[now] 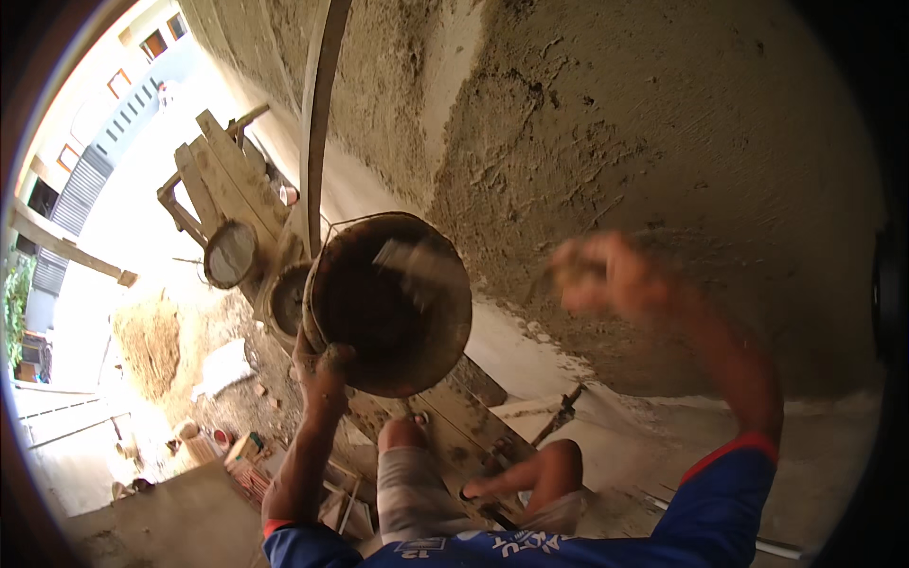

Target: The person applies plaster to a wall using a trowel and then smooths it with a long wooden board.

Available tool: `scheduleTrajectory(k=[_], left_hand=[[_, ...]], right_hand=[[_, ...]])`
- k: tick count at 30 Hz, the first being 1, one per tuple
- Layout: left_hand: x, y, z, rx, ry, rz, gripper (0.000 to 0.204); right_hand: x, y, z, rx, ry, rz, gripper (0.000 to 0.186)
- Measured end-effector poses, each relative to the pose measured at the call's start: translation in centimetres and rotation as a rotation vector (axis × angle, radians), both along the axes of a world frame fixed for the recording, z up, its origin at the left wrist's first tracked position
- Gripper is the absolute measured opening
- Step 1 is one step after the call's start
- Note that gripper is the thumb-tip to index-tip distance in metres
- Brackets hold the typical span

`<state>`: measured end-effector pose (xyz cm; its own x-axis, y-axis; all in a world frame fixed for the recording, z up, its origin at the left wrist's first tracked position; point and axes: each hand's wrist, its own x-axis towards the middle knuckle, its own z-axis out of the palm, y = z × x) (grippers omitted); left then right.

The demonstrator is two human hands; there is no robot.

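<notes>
A large, mortar-stained bucket (453, 317) is tilted so that its dark inside shows. My left hand (324, 369) grips the near left part of its rim, with the thumb over the edge. To the right, my right hand (611, 276) is raised close to the rough plastered wall (530, 123). It is smeared by motion, but its fingers look curled round something I cannot make out. A pale blurred streak (421, 265) crosses the bucket's mouth; whether it is a tool or flung mortar does not show.
Wooden planks (464, 407) run beneath my legs, high above the ground. Two smaller buckets, one with pale contents (230, 254) and one partly hidden (287, 298), stand beyond the large one. A long strip (317, 123) rises beside the wall. Below lie a sand heap (147, 341) and bricks (248, 481).
</notes>
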<state>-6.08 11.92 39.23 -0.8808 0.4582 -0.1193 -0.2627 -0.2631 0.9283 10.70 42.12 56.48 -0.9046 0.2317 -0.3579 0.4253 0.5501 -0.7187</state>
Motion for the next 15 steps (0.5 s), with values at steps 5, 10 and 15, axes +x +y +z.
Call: scheduleTrajectory(k=[5, 10, 15], left_hand=[[0.5, -1.1, -0.1, -0.034, -0.092, -0.015, 0.062], [1.6, -1.6, 3.6, -0.133, -0.11, 0.009, 0.061], [4.0, 0.3, 8.5, -0.093, -0.071, -0.023, 0.057]], right_hand=[[2.8, 6.6, 12.8, 0.605, 0.467, -0.453, 0.035], [4.4, 1.2, 13.9, 0.362, 0.028, -0.35, 0.036], [7.5, -3.1, 7.2, -0.089, -0.42, -0.202, 0.037]])
